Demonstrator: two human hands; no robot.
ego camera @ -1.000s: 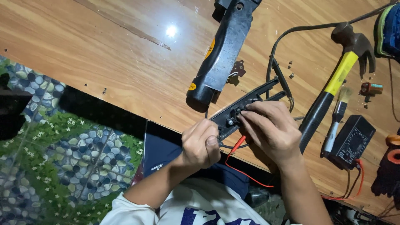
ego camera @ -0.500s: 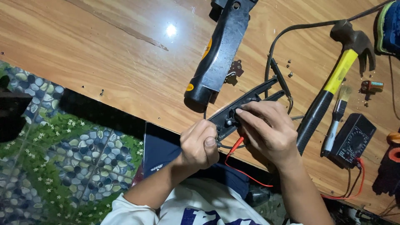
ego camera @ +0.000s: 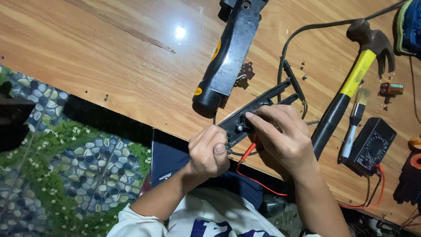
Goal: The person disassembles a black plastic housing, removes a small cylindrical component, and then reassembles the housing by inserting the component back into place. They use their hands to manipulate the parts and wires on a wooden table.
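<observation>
Black casing (ego camera: 256,109) unmoved; left hand (ego camera: 209,151), right hand (ego camera: 280,138) still gripping

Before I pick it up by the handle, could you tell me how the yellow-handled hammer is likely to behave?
The hammer would probably feel head-heavy: its dark metal claw head sits at the far end, so it may dip there. The black grip looks rubbery, so likely not slippery. Lying flat on the wooden table, it seems unlikely to roll.

both forearms bare, no rings, watch or gloves visible. left hand (ego camera: 209,151), right hand (ego camera: 283,136). white short-sleeve t-shirt (ego camera: 197,219), dark blue print across the chest, sleeve hem ends near the left elbow.
</observation>
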